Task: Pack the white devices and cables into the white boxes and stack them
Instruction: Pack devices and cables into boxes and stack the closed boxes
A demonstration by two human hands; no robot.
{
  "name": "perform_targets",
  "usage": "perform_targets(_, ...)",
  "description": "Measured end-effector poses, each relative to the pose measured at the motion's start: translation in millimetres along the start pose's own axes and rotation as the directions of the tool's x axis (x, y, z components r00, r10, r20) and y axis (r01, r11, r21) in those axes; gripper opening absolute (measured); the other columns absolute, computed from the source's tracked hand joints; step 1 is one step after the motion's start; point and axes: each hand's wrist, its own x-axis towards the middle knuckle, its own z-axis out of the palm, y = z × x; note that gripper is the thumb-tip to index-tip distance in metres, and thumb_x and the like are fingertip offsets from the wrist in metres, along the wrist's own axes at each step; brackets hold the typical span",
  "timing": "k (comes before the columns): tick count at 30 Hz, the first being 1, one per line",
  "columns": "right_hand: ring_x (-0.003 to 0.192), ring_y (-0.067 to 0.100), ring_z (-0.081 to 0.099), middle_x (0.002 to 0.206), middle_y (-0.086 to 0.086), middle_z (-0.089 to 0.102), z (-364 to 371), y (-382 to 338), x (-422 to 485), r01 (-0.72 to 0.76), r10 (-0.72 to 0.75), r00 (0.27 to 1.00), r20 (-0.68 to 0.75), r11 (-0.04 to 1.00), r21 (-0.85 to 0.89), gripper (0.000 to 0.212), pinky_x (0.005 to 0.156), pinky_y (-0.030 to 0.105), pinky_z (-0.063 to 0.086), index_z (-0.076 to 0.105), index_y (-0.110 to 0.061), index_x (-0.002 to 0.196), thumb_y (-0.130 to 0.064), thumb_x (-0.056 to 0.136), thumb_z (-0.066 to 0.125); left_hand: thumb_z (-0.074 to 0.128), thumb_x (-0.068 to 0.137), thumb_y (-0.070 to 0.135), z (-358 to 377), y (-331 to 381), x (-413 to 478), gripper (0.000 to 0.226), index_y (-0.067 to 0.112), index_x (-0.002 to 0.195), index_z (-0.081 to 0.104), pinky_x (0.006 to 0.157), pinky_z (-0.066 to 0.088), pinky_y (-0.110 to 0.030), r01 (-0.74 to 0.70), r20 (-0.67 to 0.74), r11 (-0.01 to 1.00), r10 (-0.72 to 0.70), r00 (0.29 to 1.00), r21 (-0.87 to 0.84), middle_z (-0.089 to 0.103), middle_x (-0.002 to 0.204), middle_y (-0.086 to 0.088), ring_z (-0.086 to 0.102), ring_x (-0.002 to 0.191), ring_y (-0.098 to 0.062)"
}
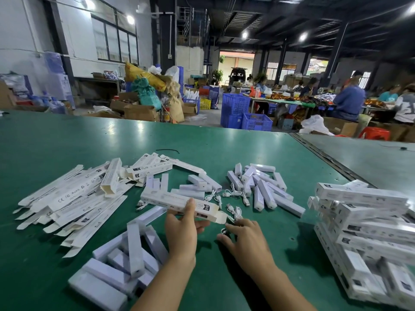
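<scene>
White box (pixel 179 202) fills left grip (pixel 182 232), cable (pixel 234 213) right grip (pixel 244 239)

1. A green table (pixel 56 142) fills the lower half of the frame.
2. A thin black tie (pixel 167 151) lies on it, upper centre.
3. Blue plastic crates (pixel 234 108) stand on the floor, centre.
4. Yellow sacks (pixel 143 76) and green sacks (pixel 147 94) top cardboard boxes (pixel 140 112), centre left.
5. A red stool (pixel 374 134) sits at the right.
6. Seated workers (pixel 349 101) crowd a far table, upper right.

Matt white card box (pixel 179 202), smooth plastic devices (pixel 265 189), on a glossy green table (pixel 202 140).
</scene>
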Motion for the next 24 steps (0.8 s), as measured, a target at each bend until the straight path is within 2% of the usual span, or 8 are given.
perform_targets(2, 0.115, 0.019, 0.048, 0.118, -0.006, 0.063, -1, -2, 0, -0.012, 0.011, 1.0, -0.013, 0.998, -0.067, 0.044, 0.1, 0.026, 0.033, 0.072, -0.033, 0.111, -0.065, 0.088, 0.05, 0.062, 0.097, 0.026, 0, -1, 0, 0.012, 0.015, 0.1, 0.057, 0.044, 0.051, -0.025, 0.004, 0.004, 1.0, -0.004, 1.0, 0.006, 0.075, 0.084, -0.006, 0.072, 0.055, -0.024)
perform_targets(4, 0.109, 0.018, 0.051, 0.106, -0.007, 0.064, -3, -5, -1, -0.051, 0.051, 0.999, -0.007, 0.996, -0.069, 0.043, 0.091, 0.028, 0.037, 0.073, -0.034, 0.105, -0.065, 0.087, 0.05, 0.063, 0.097, 0.026, 0, -2, 0, 0.013, 0.015, 0.1, 0.057, 0.043, 0.05, -0.025, 0.007, 0.006, 1.0, -0.007, 1.0, 0.014, 0.075, 0.08, -0.003, 0.072, 0.056, -0.024)
perform_targets(6, 0.105, 0.019, 0.051, 0.1, -0.006, 0.064, -4, -6, -2, -0.058, 0.058, 0.998, 0.005, 0.997, -0.05, 0.039, 0.084, 0.027, 0.038, 0.074, -0.03, 0.101, -0.059, 0.089, 0.051, 0.063, 0.097, 0.027, 0, -2, 0, 0.014, 0.014, 0.101, 0.058, 0.043, 0.05, -0.025, 0.011, 0.006, 1.0, -0.011, 1.0, 0.019, 0.075, 0.077, -0.001, 0.072, 0.056, -0.024)
perform_targets(10, 0.102, 0.017, 0.055, 0.099, -0.006, 0.066, -6, -3, -3, -0.057, 0.058, 0.998, -0.013, 0.996, 0.062, 0.026, 0.084, 0.024, 0.039, 0.075, -0.022, 0.095, -0.041, 0.085, 0.059, 0.063, 0.096, 0.026, 0, -1, -1, 0.015, 0.013, 0.096, 0.057, 0.041, 0.05, -0.024, 0.02, 0.009, 1.0, -0.02, 1.0, 0.021, 0.074, 0.067, 0.003, 0.071, 0.054, -0.023)
perform_targets(15, 0.105, 0.016, 0.061, 0.114, -0.003, 0.067, -15, 0, -4, -0.03, 0.038, 0.998, -0.047, 0.987, 0.161, 0.029, 0.092, 0.02, 0.043, 0.073, -0.016, 0.109, -0.023, 0.081, 0.068, 0.063, 0.096, 0.026, -1, 1, -1, 0.014, 0.014, 0.096, 0.057, 0.043, 0.05, -0.023, 0.023, 0.01, 0.999, -0.024, 1.0, 0.024, 0.074, 0.067, 0.003, 0.071, 0.055, -0.023)
perform_targets(19, 0.099, 0.016, 0.064, 0.114, -0.002, 0.068, -22, -1, -6, -0.031, 0.06, 0.993, -0.102, 0.963, 0.266, 0.036, 0.086, 0.012, 0.038, 0.067, -0.019, 0.116, -0.018, 0.08, 0.073, 0.062, 0.097, 0.026, -2, 2, 0, 0.014, 0.014, 0.096, 0.056, 0.042, 0.049, -0.022, 0.018, 0.014, 1.0, -0.018, 1.0, 0.023, 0.074, 0.066, 0.006, 0.07, 0.053, -0.021)
perform_targets(22, 0.097, 0.0, 0.061, 0.114, -0.007, 0.067, -23, -2, -8, -0.044, 0.091, 0.991, -0.103, 0.921, 0.387, 0.054, 0.086, 0.001, 0.035, 0.058, -0.022, 0.129, -0.02, 0.08, 0.078, 0.063, 0.097, 0.027, -3, 1, 1, 0.015, 0.013, 0.097, 0.057, 0.042, 0.049, -0.023, 0.022, 0.011, 1.0, -0.022, 1.0, 0.019, 0.074, 0.069, 0.005, 0.071, 0.053, -0.022)
perform_targets(24, 0.089, -0.013, 0.058, 0.109, -0.013, 0.066, -24, -1, -9, -0.054, 0.127, 0.985, -0.116, 0.871, 0.488, 0.057, 0.082, -0.006, 0.034, 0.06, -0.021, 0.128, -0.018, 0.075, 0.084, 0.063, 0.096, 0.028, -3, 1, 2, 0.015, 0.014, 0.098, 0.058, 0.042, 0.049, -0.023, 0.021, 0.007, 1.0, -0.021, 1.0, 0.016, 0.075, 0.07, 0.005, 0.071, 0.053, -0.022)
